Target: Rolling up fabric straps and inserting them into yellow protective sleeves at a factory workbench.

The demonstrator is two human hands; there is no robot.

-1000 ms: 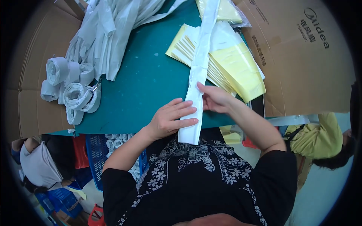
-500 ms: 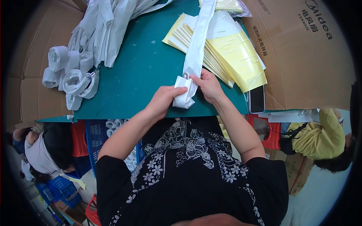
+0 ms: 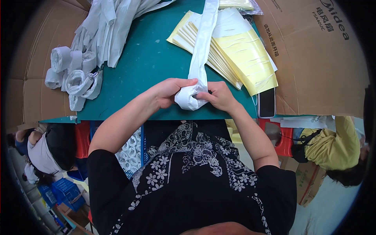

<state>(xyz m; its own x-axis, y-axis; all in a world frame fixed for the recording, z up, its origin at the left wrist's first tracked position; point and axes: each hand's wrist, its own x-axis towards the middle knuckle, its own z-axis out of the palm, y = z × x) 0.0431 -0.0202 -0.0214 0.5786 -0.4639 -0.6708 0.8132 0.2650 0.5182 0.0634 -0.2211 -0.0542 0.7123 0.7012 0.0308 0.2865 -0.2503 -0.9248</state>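
A long white strip (image 3: 203, 43) runs down the green table (image 3: 145, 58) towards me, and its near end is wound into a loose coil (image 3: 186, 98). My left hand (image 3: 166, 91) is closed on the coil's left side, its thumb lying across the top. From the right, my right hand (image 3: 222, 96) grips the coil with the thumb pushed at its open middle; the other fingers are partly hidden behind it. The strip's far part lies over a fanned stack of yellow-and-white sheets (image 3: 246, 51).
Several finished white rolls (image 3: 77, 83) sit at the left, below a heap of flat white strips (image 3: 103, 33). A phone (image 3: 266, 103) lies by the right cardboard box (image 3: 313, 70). More cardboard (image 3: 43, 58) stands left. A blue basket (image 3: 143, 150) holds white rolls below the table. Co-workers sit at both sides.
The folded end has become a rounder coil and shifted slightly left. My left hand has moved up around it, and my right thumb has dropped from the strip to the coil's middle.
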